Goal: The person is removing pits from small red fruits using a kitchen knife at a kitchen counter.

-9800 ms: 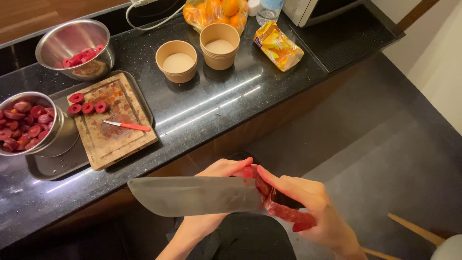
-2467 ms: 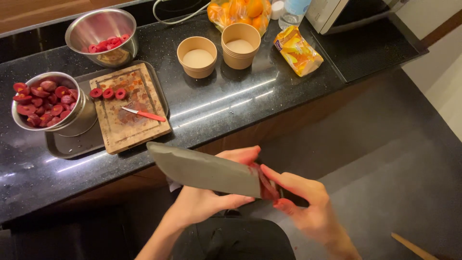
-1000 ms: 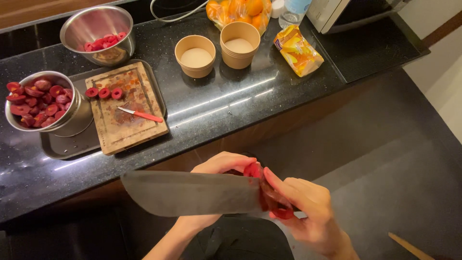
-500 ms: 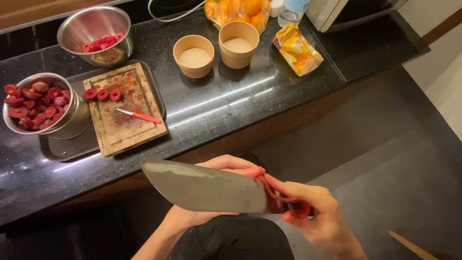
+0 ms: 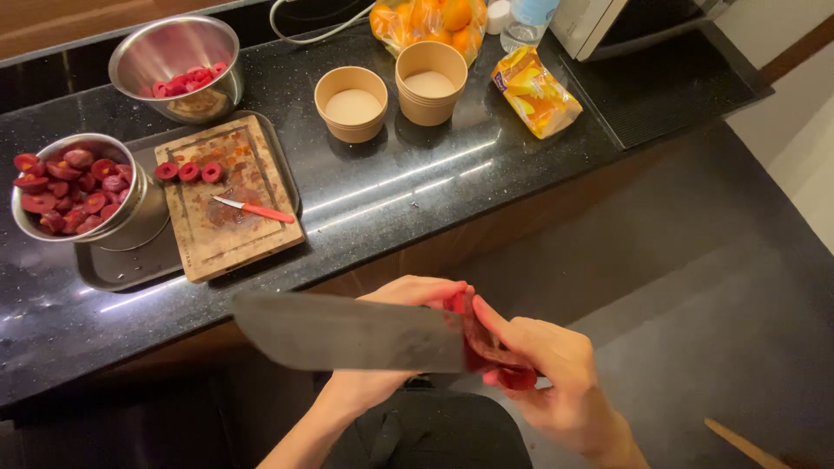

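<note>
Standing before the black countertop (image 5: 417, 187), the person held a broad cleaver (image 5: 347, 332) level below its edge, right hand (image 5: 543, 373) clenched round the red handle (image 5: 495, 352), left hand (image 5: 408, 343) fingers pressed behind the blade.

Grey cleaver (image 5: 347, 332), seemingly red handle (image 5: 491, 352), black speckled counter (image 5: 391, 187)

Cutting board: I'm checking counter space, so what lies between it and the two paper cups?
In the head view, only bare black countertop separates the cutting board from the paper cups.
</note>
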